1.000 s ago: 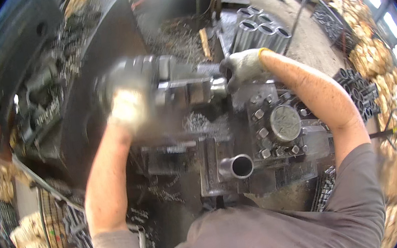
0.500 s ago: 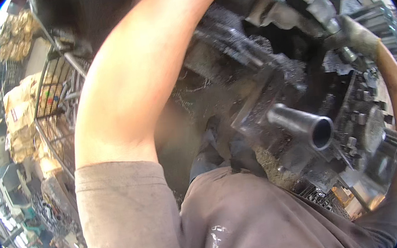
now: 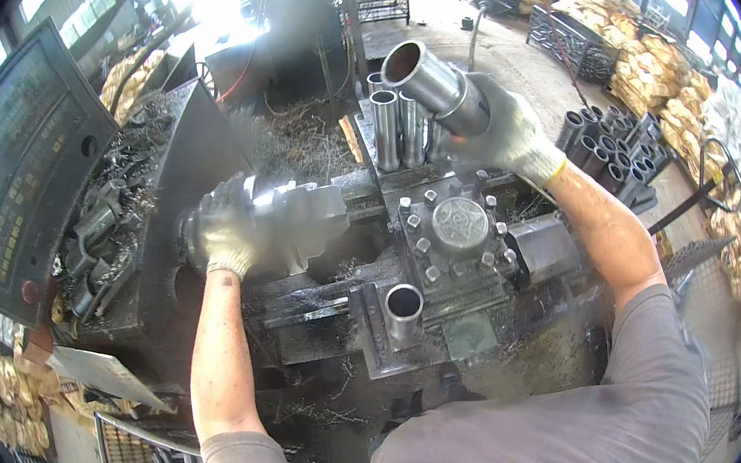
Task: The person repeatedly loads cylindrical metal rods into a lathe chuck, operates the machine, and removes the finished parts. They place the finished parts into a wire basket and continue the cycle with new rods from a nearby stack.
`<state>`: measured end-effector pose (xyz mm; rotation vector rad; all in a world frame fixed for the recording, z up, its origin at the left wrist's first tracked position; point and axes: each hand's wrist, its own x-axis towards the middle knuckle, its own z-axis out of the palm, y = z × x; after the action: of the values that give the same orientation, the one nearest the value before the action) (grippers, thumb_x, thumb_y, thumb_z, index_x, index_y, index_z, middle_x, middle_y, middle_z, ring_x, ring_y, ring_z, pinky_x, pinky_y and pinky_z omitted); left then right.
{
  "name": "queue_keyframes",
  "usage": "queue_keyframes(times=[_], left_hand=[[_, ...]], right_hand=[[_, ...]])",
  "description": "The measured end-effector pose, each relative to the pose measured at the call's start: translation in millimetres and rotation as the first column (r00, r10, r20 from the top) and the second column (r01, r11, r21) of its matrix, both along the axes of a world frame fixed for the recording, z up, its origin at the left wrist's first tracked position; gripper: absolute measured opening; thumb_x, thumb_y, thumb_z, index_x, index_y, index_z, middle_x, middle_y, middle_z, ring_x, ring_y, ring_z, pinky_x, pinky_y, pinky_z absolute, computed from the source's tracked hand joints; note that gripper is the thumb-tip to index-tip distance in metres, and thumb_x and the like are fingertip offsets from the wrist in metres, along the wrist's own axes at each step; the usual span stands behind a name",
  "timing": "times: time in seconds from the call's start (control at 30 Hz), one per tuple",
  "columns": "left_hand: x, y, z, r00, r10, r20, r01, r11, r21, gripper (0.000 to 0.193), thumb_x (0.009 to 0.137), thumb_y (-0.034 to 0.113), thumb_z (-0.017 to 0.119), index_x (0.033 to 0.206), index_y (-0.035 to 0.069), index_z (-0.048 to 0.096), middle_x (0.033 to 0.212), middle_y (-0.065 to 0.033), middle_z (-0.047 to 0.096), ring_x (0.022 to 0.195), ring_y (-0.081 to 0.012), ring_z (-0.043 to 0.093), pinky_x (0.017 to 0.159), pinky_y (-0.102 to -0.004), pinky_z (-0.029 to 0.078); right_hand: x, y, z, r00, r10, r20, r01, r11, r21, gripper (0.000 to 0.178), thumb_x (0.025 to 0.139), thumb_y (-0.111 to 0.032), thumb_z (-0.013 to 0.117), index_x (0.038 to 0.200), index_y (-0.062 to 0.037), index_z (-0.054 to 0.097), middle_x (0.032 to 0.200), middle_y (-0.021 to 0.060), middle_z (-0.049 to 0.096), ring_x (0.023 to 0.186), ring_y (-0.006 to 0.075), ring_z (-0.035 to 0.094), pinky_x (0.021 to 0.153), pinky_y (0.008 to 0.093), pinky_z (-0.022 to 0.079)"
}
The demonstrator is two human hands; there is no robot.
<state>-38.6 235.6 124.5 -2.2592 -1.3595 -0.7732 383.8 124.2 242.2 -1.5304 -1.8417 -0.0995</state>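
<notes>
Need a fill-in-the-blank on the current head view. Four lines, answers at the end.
1. The raised metal tube is gripped by the person's ____ hand.
2. The left hand is at the chuck, which lies to the ____ of the tool post.
3. Both hands are covered by pale ____.
4. Exactly ____ short tube stands on the person's side of the tool post.

Missing words: right; left; gloves; one.

Your right glove (image 3: 511, 133) is matt knit cloth, the tube (image 3: 434, 83) in it smooth, glossy metal, the chuck (image 3: 280, 213) at left dark, shiny metal, your shirt (image 3: 525, 435) matt cloth.
</notes>
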Motion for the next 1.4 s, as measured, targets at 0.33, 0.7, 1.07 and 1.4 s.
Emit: queue_keyframes(times=[0.33, 0.7, 1.07, 1.4], left_hand=[[80, -302, -52, -0.016, 0.548, 0.837, 0.902, 0.369, -0.224, 0.066, 0.090, 0.014, 0.075, 0.150, -0.003, 0.051, 0.131, -0.0138, 0.069, 0.116, -0.0230, 0.069, 0.104, -0.0380, 0.054], [61, -295, -169, -0.241, 0.763, 0.600, 0.878, 0.435, -0.200, 0.052, 0.101, 0.030, 0.072, 0.140, 0.000, 0.056, 0.125, -0.0132, 0.068, 0.111, -0.0288, 0.069, 0.099, -0.0437, 0.057], [67, -279, -115, 0.201, 0.465, 0.862, 0.798, 0.432, -0.419, 0.076, 0.092, 0.018, 0.081, 0.157, 0.011, 0.042, 0.123, -0.0117, 0.071, 0.101, -0.0268, 0.074, 0.084, -0.0374, 0.064], [86, -201, -107, 0.645, 0.075, 0.760, 0.391, 0.822, -0.414, 0.055, 0.091, 0.021, 0.086, 0.137, 0.003, 0.061, 0.121, -0.0089, 0.072, 0.106, -0.0176, 0.069, 0.094, -0.0320, 0.056]], right_hand=[[-163, -200, -115, 0.767, 0.064, -0.638, -0.590, 0.462, -0.663, 0.062, 0.080, -0.031, 0.091, 0.131, -0.0033, 0.067, 0.104, 0.0104, 0.075, 0.090, 0.0173, 0.073, 0.081, 0.0344, 0.060], [-135, -214, -274, 0.769, -0.115, -0.629, -0.600, 0.210, -0.772, 0.083, 0.075, -0.032, 0.093, 0.146, -0.0023, 0.060, 0.126, 0.0155, 0.074, 0.116, 0.0220, 0.069, 0.099, 0.0358, 0.058], [-60, -211, -196, 0.928, 0.043, -0.370, -0.254, 0.799, -0.545, 0.044, 0.086, -0.018, 0.079, 0.125, -0.0024, 0.067, 0.103, 0.0129, 0.075, 0.095, 0.0248, 0.077, 0.084, 0.0366, 0.063], [-66, -260, -216, 0.987, 0.149, 0.056, -0.041, 0.577, -0.816, 0.038, 0.085, -0.022, 0.077, 0.119, -0.0057, 0.069, 0.105, 0.0236, 0.075, 0.092, 0.0412, 0.075, 0.080, 0.0485, 0.062]])
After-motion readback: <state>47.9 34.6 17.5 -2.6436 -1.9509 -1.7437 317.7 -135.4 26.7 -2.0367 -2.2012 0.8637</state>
